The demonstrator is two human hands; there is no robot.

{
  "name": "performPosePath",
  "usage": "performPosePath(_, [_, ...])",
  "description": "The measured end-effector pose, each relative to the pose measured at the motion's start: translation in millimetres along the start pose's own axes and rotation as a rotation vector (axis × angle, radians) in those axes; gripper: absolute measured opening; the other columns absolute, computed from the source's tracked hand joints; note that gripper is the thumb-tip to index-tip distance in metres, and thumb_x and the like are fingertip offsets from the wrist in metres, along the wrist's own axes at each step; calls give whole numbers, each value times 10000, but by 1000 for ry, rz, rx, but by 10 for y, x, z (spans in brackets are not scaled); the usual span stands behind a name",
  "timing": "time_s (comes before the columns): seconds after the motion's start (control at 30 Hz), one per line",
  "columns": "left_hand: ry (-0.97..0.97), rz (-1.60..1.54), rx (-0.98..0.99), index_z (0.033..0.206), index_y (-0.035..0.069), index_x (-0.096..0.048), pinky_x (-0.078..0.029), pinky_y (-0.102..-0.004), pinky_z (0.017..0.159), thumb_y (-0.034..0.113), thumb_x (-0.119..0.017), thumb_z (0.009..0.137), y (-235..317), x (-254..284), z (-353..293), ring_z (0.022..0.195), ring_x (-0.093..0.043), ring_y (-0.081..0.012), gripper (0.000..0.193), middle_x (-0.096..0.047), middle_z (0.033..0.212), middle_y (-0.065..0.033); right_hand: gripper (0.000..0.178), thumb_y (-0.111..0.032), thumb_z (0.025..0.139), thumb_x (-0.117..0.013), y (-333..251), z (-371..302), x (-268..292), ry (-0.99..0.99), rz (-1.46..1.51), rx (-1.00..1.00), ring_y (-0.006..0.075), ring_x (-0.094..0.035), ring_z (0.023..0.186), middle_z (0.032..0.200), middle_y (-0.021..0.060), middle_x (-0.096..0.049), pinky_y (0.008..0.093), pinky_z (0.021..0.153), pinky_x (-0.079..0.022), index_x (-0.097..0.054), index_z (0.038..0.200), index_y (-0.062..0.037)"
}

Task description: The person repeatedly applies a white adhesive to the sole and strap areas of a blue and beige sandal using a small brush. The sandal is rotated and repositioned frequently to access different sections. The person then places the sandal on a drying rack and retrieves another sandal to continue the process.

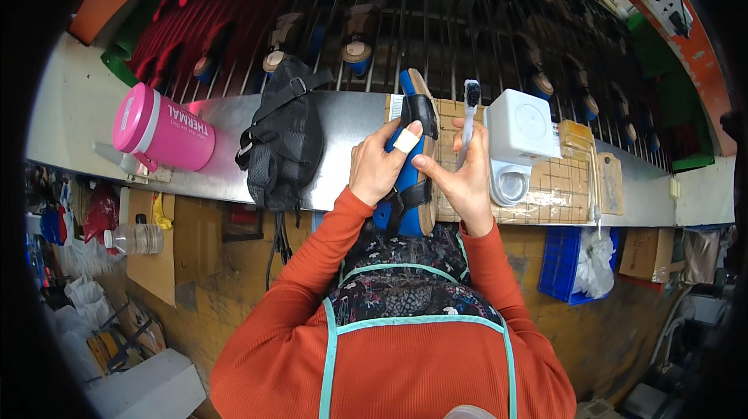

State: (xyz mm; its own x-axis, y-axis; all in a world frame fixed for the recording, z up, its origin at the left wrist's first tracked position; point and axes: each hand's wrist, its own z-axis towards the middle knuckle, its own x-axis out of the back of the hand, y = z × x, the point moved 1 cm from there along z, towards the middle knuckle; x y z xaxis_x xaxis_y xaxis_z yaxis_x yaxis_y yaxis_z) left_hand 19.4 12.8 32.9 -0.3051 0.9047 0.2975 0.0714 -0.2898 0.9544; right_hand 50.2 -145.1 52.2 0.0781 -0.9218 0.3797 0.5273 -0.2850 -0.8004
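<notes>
In front of me is a sandal (414,196) with black straps and a tan sole, fitted on a blue shoe last (408,173). My left hand (375,163) grips it from the left, its thumb wrapped in pale yellowish tape and lying by the upper strap. A toothbrush (471,96) with dark bristles stands up out of my right hand (467,184), whose fingers close around the handle. The right thumb stretches to the sandal's right edge; whether it presses there I cannot tell. Right beside this hand is a white plastic container (520,119) with a small round cup in front.
Behind the metal bench (226,119), more sandals on lasts (358,53) lie on a rack of metal rods. A pink thermal jug (167,129) and a black bag (288,139) stand at left. Right are a cardboard mat (545,195), an amber block (576,137) and, lower, a blue crate (559,267).
</notes>
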Motion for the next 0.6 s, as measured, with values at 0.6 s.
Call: performPosePath(0.6, [-736,-1680,254,1496,97,-269,-348,-355,863,560,-389,966,-373,-143,167,751,-486,-147,714,-505,905,-58,225,-2,838,-655,313,-618,893,145,688,-501,159,-565,969,1105,116,-600,294,805,-474,-465,925,-87])
